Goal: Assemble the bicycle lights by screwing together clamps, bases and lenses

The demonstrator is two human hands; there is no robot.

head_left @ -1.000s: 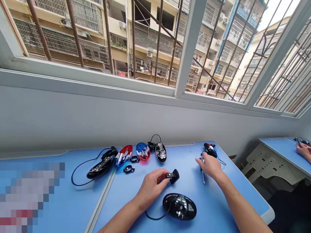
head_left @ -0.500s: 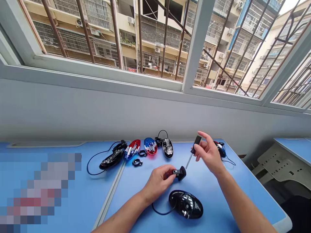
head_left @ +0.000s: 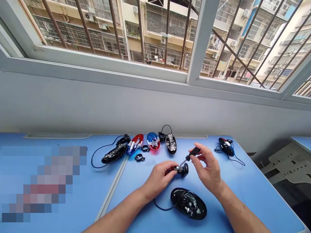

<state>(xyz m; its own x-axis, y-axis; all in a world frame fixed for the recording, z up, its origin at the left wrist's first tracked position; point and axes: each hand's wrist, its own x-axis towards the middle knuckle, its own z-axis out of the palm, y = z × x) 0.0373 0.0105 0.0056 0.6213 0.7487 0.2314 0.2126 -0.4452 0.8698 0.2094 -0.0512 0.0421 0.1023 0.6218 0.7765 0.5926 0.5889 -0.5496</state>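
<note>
Pinching a black bracket, the left hand faces the right hand, closed on a screwdriver, while two red-and-blue shells hold batteries, any print illegible.

No legible text anywhere in view. Closest candidate: white sign strip outside, low in the right-hand window, with dark marks on it, possibly lettering, but too small and soft to make out. Pinkish-red patch just above it might be a sign too; can't read it. Batteries in the red-and-blue shell and the blue-and-red shell have two-tone wraps; brand and size print don't resolve. Screwdriver, black clamp piece and black oval light: no readable marking. Pixelated block on the left tabletop: unreadable.
</note>
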